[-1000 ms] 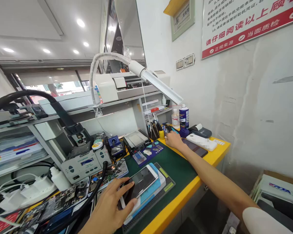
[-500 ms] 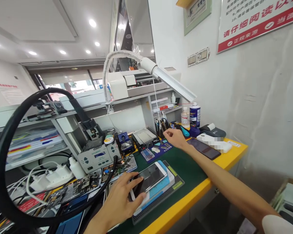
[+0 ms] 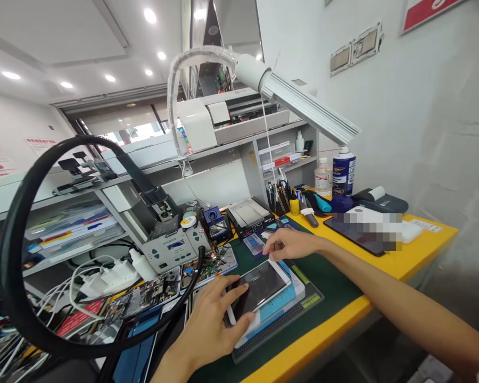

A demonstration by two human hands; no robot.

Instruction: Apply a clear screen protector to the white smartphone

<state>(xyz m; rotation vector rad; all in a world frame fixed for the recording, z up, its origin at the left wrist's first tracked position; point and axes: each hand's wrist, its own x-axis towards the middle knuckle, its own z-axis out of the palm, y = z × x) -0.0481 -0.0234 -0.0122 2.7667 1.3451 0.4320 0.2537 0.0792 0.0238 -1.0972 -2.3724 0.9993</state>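
Observation:
A white-framed smartphone (image 3: 263,287) with a dark screen lies face up on a blue-and-white flat box (image 3: 291,296), which rests on a grey perforated pad (image 3: 317,296). My left hand (image 3: 217,311) is around the phone's near-left end, thumb on the lower edge and fingertips over the upper edge and screen. Just beyond the phone's far end is my right hand (image 3: 289,244), fingers curled and tips pointing down; whether something small sits in them is hidden. Behind that hand lies a purple mat (image 3: 259,243) with small tools and parts, partly covered by it.
A thick black hose (image 3: 8,266) loops at left. Beyond the phone stand a hot-air station (image 3: 174,247) and a heating plate (image 3: 247,215). Opened phone boards (image 3: 213,266) lie beside them. At right are a dark phone (image 3: 355,234) and a spray can (image 3: 343,173). A lamp (image 3: 311,106) hangs overhead.
My right hand has come down from near the pen holder toward the phone's far end. My left hand stays on the phone. The camera view has shifted.

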